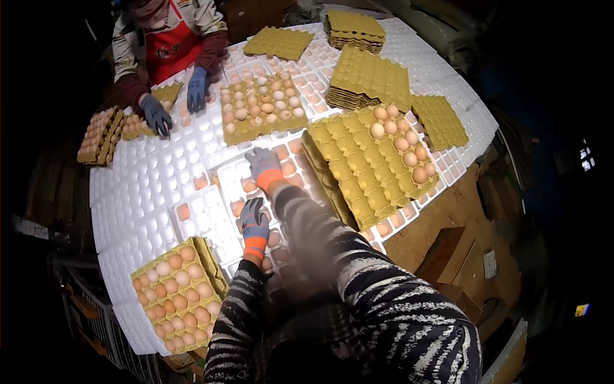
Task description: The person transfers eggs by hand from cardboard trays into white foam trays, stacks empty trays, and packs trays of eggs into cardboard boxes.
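- Left hand (255, 224), fingers curved, is over a white tray (231, 179) beside an egg (237, 207); its grip I cannot tell.
- Right hand (263, 165) reaches farther, grip also unclear.
- Pulp tray (358, 160) lies rightward; a sleeve (364, 262) bumping its edge could crack its eggs (401, 144).

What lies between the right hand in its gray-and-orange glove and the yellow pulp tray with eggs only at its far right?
Light-brown eggs sitting in a white plastic celled tray; the head view shows it.

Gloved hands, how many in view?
4: wearer's grey-and-orange-gloved left hand and matching right hand, centre; co-worker's blue-grey-gloved right hand and blue-grey-gloved left hand, upper left. No others show.
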The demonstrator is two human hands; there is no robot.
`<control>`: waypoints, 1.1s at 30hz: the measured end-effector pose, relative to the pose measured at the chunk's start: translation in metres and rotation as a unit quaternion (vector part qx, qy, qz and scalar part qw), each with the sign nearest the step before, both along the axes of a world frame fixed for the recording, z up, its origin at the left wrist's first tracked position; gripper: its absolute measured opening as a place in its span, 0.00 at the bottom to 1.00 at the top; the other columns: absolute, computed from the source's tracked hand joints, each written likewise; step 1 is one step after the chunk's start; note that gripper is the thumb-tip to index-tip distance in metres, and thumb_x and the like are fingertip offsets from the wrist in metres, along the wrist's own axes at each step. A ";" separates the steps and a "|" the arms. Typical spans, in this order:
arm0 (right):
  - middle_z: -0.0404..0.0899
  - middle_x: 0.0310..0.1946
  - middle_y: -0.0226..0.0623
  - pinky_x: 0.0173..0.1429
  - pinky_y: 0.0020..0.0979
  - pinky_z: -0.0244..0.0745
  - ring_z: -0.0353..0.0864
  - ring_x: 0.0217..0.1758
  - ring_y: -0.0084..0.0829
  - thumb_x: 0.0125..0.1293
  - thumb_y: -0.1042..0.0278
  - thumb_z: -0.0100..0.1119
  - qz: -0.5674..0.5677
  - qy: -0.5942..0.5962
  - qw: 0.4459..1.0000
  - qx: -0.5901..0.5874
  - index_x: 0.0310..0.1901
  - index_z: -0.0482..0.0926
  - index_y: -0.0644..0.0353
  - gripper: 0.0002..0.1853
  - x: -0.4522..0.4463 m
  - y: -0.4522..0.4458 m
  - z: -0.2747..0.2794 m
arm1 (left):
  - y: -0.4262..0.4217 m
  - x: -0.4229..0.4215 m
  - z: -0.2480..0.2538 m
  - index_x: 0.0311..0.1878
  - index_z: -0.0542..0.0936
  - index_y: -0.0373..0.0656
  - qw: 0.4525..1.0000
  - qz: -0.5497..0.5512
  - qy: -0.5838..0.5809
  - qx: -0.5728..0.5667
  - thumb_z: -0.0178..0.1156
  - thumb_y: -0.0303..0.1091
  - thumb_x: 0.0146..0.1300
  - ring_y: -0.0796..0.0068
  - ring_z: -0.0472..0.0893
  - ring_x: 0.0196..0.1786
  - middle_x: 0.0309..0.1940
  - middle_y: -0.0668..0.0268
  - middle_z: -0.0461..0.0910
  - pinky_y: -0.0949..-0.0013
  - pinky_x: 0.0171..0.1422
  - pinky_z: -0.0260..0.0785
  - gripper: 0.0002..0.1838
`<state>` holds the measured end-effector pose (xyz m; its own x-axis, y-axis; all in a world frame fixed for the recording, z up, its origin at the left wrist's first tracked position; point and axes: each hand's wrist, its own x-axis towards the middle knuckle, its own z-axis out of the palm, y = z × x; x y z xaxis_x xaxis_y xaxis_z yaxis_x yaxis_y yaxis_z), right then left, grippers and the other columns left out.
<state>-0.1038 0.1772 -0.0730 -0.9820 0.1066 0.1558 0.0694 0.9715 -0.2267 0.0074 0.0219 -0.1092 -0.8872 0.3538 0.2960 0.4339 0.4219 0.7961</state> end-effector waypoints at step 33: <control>0.85 0.50 0.49 0.56 0.45 0.78 0.85 0.51 0.50 0.57 0.37 0.64 -0.172 -0.136 0.969 -0.115 0.57 0.77 0.58 0.35 0.245 0.372 0.230 | 0.376 0.010 0.237 0.52 0.82 0.47 0.914 -0.135 0.127 -0.361 0.71 0.54 0.53 0.52 0.79 0.60 0.58 0.56 0.75 0.52 0.60 0.74 0.27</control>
<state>0.1417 0.5489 0.1572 -0.8836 0.4361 -0.1705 0.4678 0.8060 -0.3627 0.0171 0.3977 0.1283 -0.6732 0.7347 0.0833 0.7325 0.6472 0.2112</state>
